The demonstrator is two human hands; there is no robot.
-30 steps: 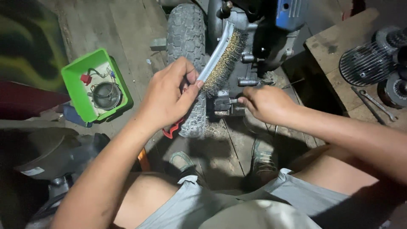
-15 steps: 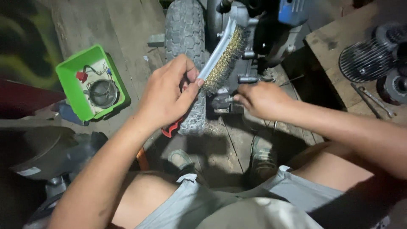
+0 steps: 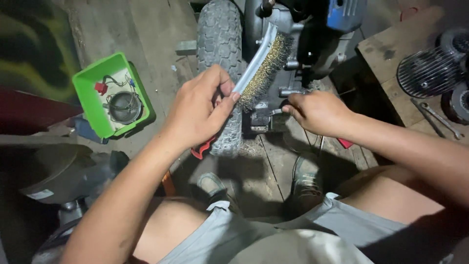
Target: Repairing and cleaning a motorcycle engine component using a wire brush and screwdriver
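Observation:
My left hand (image 3: pixel 200 112) grips the pale handle of a wire brush (image 3: pixel 264 66), whose brass bristles press against a grey metal engine block (image 3: pixel 293 54). Just left of the brush stands a knobbly black tyre (image 3: pixel 217 44). My right hand (image 3: pixel 317 112) rests on the lower part of the engine, fingers closed around a small metal piece there; what it pinches is hidden. A red-handled tool (image 3: pixel 202 149) lies under my left wrist by the tyre.
A green plastic bin (image 3: pixel 88 100) with a round metal part and wires sits on the floor at left. A wooden bench (image 3: pixel 386 51) at right carries a finned round part (image 3: pixel 430 71) and wrenches (image 3: pixel 437 117). My feet rest on wooden planks (image 3: pixel 268 171).
The brush and my left hand have shifted slightly up along the engine. My right hand stays at the engine's lower part.

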